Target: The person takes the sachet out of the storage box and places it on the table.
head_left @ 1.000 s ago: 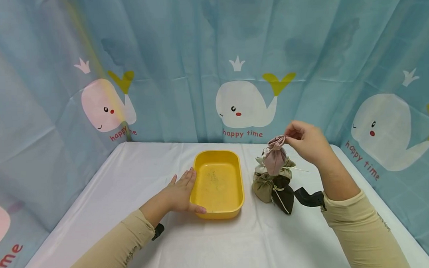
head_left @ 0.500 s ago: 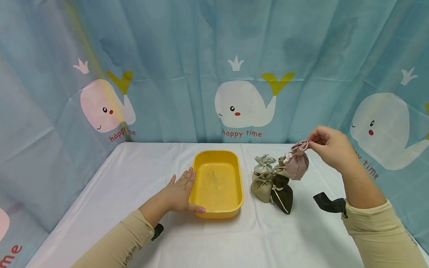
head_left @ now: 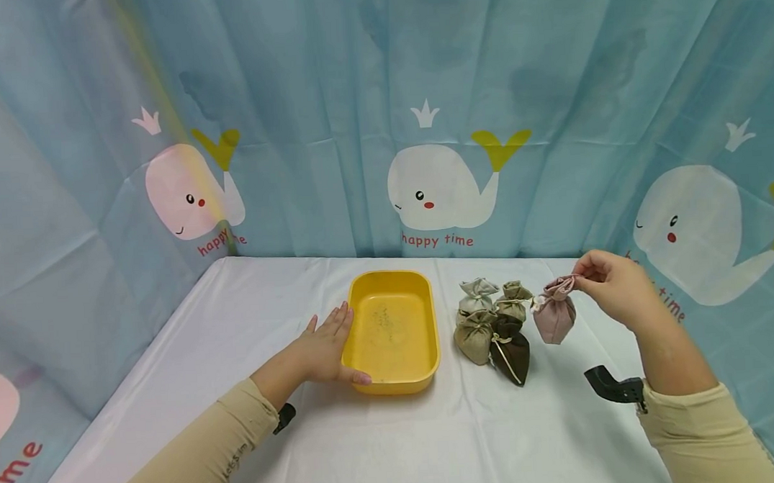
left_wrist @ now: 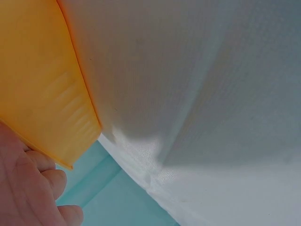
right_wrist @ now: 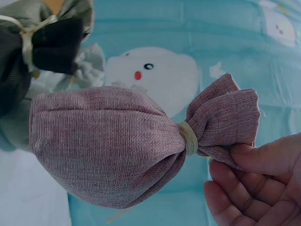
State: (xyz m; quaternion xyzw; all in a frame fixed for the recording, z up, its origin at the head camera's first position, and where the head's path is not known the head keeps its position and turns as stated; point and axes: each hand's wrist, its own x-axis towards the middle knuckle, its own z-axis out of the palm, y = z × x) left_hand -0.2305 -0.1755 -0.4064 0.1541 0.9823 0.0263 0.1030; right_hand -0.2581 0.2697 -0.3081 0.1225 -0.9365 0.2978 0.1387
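Note:
My right hand [head_left: 612, 286] pinches the gathered top of a pink cloth drawstring pouch [head_left: 554, 319] between thumb and fingers. In the right wrist view the pouch [right_wrist: 108, 146] looks plump, tied at the neck with a pale cord. It hangs just right of a cluster of similar pouches: a dark brown one [head_left: 511, 351], a tan one [head_left: 474, 338], a pale grey-green one [head_left: 478, 294] and an olive one [head_left: 513, 299]. My left hand [head_left: 327, 348] rests with spread, straight fingers on the left rim of a yellow plastic tub [head_left: 398, 386]; the left wrist view shows its fingers by the rim.
The tub stands mid-table on a white cloth [head_left: 396, 450], left of the pouches. A light blue curtain [head_left: 328, 93] with whale prints closes off the back and both sides. Black straps with camera mounts [head_left: 614, 386] sit at the wrists.
My right hand has carried the pink pouch from above the cluster to the right and lower, uncovering the olive pouch. The left hand and the tub have stayed put.

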